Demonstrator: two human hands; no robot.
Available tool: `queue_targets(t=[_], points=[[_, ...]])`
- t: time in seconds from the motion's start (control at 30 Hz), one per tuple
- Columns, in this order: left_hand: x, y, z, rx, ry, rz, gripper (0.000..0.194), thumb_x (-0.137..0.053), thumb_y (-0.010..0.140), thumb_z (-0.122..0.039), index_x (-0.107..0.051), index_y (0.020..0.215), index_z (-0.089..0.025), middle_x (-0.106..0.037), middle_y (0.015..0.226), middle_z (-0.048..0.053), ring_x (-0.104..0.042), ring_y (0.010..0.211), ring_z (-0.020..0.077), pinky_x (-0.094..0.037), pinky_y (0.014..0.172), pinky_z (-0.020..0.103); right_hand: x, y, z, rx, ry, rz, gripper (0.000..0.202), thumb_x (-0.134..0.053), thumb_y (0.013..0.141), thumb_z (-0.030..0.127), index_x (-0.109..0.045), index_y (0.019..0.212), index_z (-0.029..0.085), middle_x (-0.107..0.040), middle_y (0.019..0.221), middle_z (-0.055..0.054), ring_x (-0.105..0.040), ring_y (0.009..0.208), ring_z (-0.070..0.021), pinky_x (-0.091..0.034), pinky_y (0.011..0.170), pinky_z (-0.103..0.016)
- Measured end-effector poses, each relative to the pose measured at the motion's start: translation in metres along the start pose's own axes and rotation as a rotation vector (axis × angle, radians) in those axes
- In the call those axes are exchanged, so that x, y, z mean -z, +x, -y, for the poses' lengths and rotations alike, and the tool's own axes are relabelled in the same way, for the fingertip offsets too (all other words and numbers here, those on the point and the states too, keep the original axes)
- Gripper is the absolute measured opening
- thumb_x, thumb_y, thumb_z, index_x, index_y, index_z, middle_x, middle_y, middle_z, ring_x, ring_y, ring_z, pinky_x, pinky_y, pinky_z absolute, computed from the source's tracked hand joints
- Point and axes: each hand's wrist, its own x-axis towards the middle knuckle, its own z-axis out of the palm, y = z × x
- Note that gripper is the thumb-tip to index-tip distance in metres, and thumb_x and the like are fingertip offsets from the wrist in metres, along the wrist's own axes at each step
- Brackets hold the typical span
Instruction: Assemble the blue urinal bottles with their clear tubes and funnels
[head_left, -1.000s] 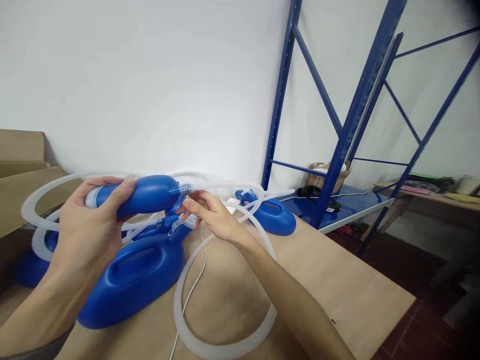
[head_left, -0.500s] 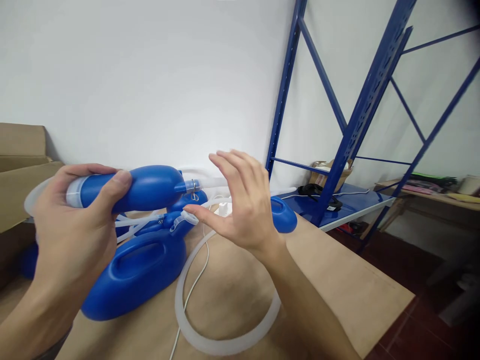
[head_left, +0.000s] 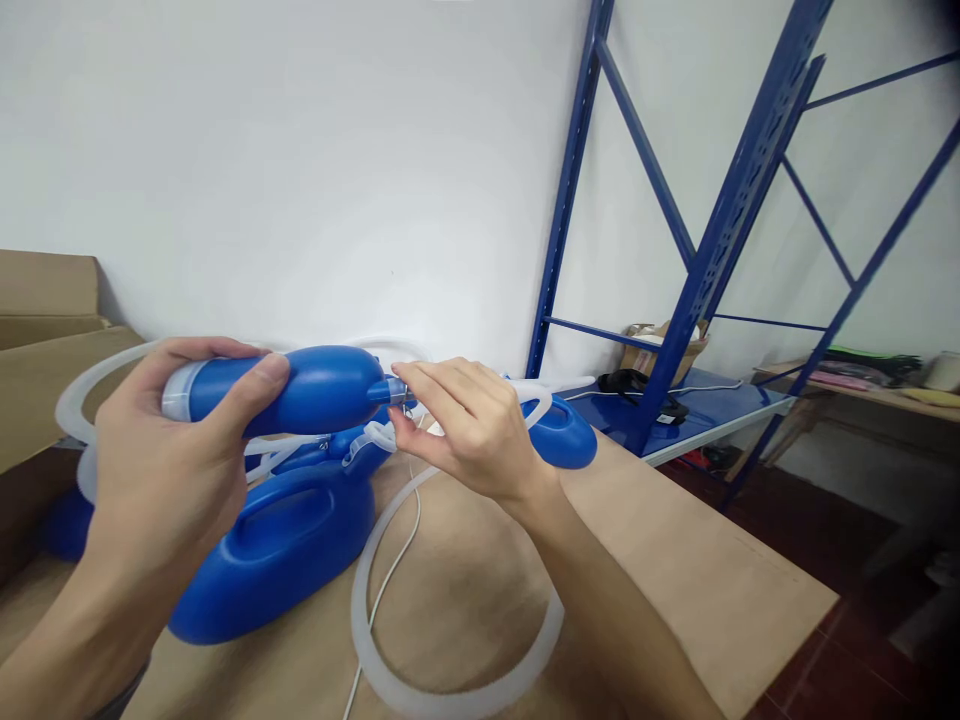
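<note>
My left hand (head_left: 180, 440) is wrapped round a blue bulb-shaped part (head_left: 322, 388) with a whitish collar at its left end. At the bulb's narrow right end sits a small metal clamp (head_left: 406, 396), where a clear tube joins. The thumb and fingertips of my right hand (head_left: 480, 425) pinch this clamp from the right. Below the bulb lies a blue bottle (head_left: 281, 560) with a moulded handle and a translucent cap on its neck. A thick translucent tube (head_left: 450, 703) loops over the brown surface.
Cardboard flaps (head_left: 60, 385) stand at the left. Another blue container (head_left: 562, 435) lies behind my right hand. A blue metal rack (head_left: 675, 330) rises at the right, with a black item and a box on its shelf. A thin white cable (head_left: 386, 575) crosses the brown tabletop (head_left: 675, 560).
My right hand has moved left and its spread fingers have closed on the clamp. My left hand and the bulb have shifted slightly right and down.
</note>
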Motion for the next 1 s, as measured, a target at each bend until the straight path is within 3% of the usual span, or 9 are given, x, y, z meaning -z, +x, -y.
queue_targets(t=[0.17,0.37,0.5,0.67,0.8,1.0], points=[[-0.003,0.003,0.005,0.050,-0.074,0.035,0.047,-0.094,0.064,-0.053,-0.076,0.095,-0.023,-0.072,0.090,0.000,-0.062,0.065,0.0109,-0.050,0.048,0.019,0.001,0.000,-0.001,0.068,0.098,-0.019,0.027,-0.056,0.103,0.014,-0.071,0.124,0.009,-0.081,0.117,-0.012,-0.076,0.104,-0.0202,-0.062,0.094,-0.033],[0.000,0.006,0.004,-0.044,0.047,-0.027,0.043,-0.092,0.065,-0.057,-0.078,0.090,-0.024,-0.073,0.086,-0.001,-0.064,0.068,0.0138,-0.050,0.050,0.022,0.001,-0.001,-0.003,0.078,0.140,0.054,0.031,-0.051,0.106,0.012,-0.070,0.131,0.011,-0.078,0.127,-0.012,-0.074,0.119,-0.0187,-0.060,0.105,-0.033],[0.002,0.006,0.003,-0.057,0.074,0.004,0.038,-0.087,0.071,-0.058,-0.077,0.092,-0.029,-0.073,0.087,-0.003,-0.067,0.071,0.0163,-0.056,0.054,0.026,0.001,-0.001,-0.002,0.041,0.144,0.083,0.031,-0.054,0.109,0.023,-0.070,0.133,0.013,-0.078,0.128,-0.010,-0.074,0.119,-0.0194,-0.059,0.102,-0.034],[0.003,0.009,0.005,-0.014,0.009,0.003,0.043,-0.092,0.067,-0.058,-0.078,0.094,-0.027,-0.073,0.089,-0.002,-0.066,0.068,0.0133,-0.054,0.050,0.022,0.010,0.003,-0.004,-0.037,0.174,0.133,0.042,-0.061,0.106,0.042,-0.067,0.140,0.018,-0.078,0.126,-0.010,-0.073,0.117,-0.0217,-0.058,0.102,-0.037],[0.003,0.012,0.005,0.007,-0.064,0.008,0.041,-0.094,0.065,-0.055,-0.077,0.091,-0.028,-0.073,0.089,-0.002,-0.067,0.066,0.0142,-0.055,0.047,0.023,0.018,0.002,-0.014,-0.032,0.121,0.083,0.034,-0.064,0.105,0.042,-0.073,0.128,0.019,-0.080,0.116,-0.009,-0.074,0.108,-0.0224,-0.058,0.093,-0.038],[0.002,0.013,0.004,0.047,-0.045,0.005,0.040,-0.093,0.066,-0.054,-0.079,0.092,-0.029,-0.073,0.087,-0.002,-0.067,0.064,0.0127,-0.053,0.046,0.020,0.018,-0.003,-0.023,0.010,0.072,0.053,0.031,-0.064,0.105,0.046,-0.077,0.113,0.018,-0.081,0.104,-0.007,-0.075,0.092,-0.0175,-0.057,0.078,-0.029]])
